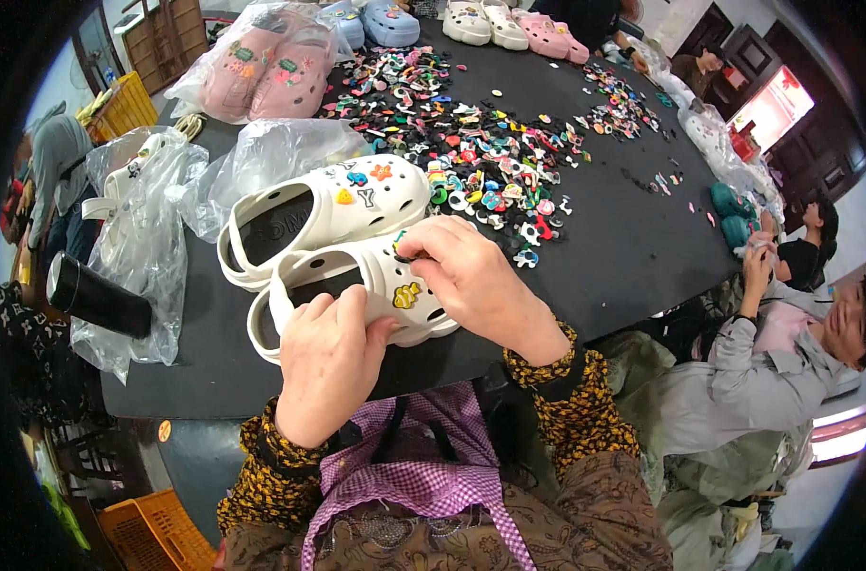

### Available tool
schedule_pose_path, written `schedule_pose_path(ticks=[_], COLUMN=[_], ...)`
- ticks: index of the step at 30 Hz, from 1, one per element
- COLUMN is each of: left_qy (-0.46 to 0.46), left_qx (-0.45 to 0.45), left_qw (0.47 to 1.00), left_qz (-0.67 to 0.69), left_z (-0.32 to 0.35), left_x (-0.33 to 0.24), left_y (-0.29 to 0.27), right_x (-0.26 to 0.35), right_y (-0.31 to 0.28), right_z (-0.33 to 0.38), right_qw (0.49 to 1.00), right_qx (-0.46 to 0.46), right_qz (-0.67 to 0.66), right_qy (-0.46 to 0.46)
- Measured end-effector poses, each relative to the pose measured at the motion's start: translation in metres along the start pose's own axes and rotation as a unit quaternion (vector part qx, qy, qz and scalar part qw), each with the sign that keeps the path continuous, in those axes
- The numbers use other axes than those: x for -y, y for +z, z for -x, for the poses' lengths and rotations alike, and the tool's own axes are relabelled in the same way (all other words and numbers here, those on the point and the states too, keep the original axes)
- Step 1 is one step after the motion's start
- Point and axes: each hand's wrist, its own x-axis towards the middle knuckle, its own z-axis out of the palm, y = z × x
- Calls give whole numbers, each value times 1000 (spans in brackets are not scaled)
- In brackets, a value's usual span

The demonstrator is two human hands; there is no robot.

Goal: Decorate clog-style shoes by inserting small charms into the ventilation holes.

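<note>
Black counter (pixel 633 247), near edge at the person's apron. Near white clog (pixel 357 290): left hand (pixel 326 366) curled around its heel side, holding it; right hand (pixel 466 276) on its toe, fingers (pixel 416 249) pinched narrow at a small charm. Second white clog (pixel 328 211) just behind, touching. Left: clear bags (pixel 143 238), black flask (pixel 95 297). Beyond: loose coloured charms (pixel 490 152), bagged pink clogs (pixel 266 67). Far right: seated people.
</note>
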Motion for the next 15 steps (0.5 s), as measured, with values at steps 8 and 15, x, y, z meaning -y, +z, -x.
schedule_pose_path(ticks=[8, 15], left_qy=[-4, 7], left_qx=[-4, -6], left_qw=[1000, 1000], left_qz=[1, -4], left_z=[5, 1], left_x=[0, 5], left_y=[1, -4], right_x=[-1, 0], right_y=[9, 12], right_z=[-3, -13], right_qw=[996, 996], right_qx=[-32, -35], right_qz=[-64, -63], right_qy=[56, 59])
